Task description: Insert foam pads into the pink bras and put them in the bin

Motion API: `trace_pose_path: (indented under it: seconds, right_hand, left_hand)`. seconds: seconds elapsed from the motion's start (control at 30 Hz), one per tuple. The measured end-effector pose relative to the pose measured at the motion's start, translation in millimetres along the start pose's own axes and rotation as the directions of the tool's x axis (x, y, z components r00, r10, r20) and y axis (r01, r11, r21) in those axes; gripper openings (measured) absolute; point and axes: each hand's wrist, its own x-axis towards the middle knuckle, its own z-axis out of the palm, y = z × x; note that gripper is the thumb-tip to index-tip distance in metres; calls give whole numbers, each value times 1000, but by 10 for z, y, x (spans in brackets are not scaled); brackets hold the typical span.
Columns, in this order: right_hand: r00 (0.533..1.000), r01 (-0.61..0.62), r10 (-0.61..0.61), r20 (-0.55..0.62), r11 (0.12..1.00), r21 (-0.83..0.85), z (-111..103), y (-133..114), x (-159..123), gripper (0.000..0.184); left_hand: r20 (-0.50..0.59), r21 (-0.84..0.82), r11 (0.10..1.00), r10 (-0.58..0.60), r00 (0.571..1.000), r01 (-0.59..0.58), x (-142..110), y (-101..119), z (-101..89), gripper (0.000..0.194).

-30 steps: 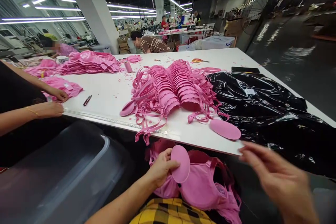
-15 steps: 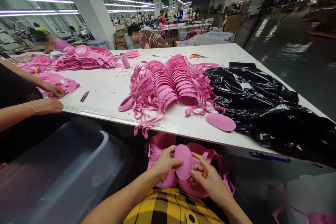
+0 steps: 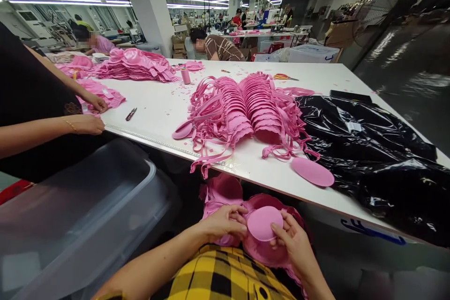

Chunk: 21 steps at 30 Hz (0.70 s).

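Over my lap, my right hand (image 3: 293, 239) pinches an oval pink bra pad (image 3: 263, 222) by its right side, thumb on top. My left hand (image 3: 225, 221) is at the pad's left edge with thumb and fingers apart, not gripping it. Beneath both hands lies a pink bra (image 3: 225, 192), its cups facing up and partly covered by my hands and the pad. On the table just ahead stands a nested row of pink bras (image 3: 230, 115) with straps trailing out. One loose pink pad (image 3: 312, 172) lies to its right, another pink pad (image 3: 183, 130) to its left.
Black plastic bags (image 3: 355, 126) cover the white table's (image 3: 154, 103) right side. Thread snips (image 3: 131, 114), scissors (image 3: 285, 77) and a thread cone (image 3: 185, 75) lie on it. A co-worker's hands (image 3: 89, 124) are at the left edge, above a grey plastic bin (image 3: 147, 187).
The pad has turned from upright to lying sideways and shifted right in my right hand. My left hand has let go of it. The view has swung left.
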Motion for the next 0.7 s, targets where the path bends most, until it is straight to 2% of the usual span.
trace_pose_path:
  seconds: [0.07,0.13,0.23,0.33,0.47,0.7]
  right_hand:
    - [999,-4,5,-48,1000,3,-59,-30,-20,49]
    - [996,0,0,-84,1000,3,-121,-75,-25,49]
    - [994,-29,30,-108,1000,7,-196,-129,-12,49]
    - [991,-29,30,-134,1000,8,-242,-131,0,49]
    - [989,-37,35,-145,999,-8,-270,-94,6,52]
    - [988,-21,15,-153,999,-36,-199,-124,-16,53]
  left_hand:
    - [-54,-36,999,10,998,-12,-81,-19,-104,48]
    - [-175,-42,997,57,983,-65,-139,-26,-228,43]
    - [-367,23,986,162,916,-165,-200,-24,-429,41]
    - [-480,118,969,246,842,-216,-262,-27,-596,37]
    - [-550,223,944,329,767,-245,-337,-60,-711,30]
    - [-584,425,885,428,690,-189,-355,-162,-787,26]
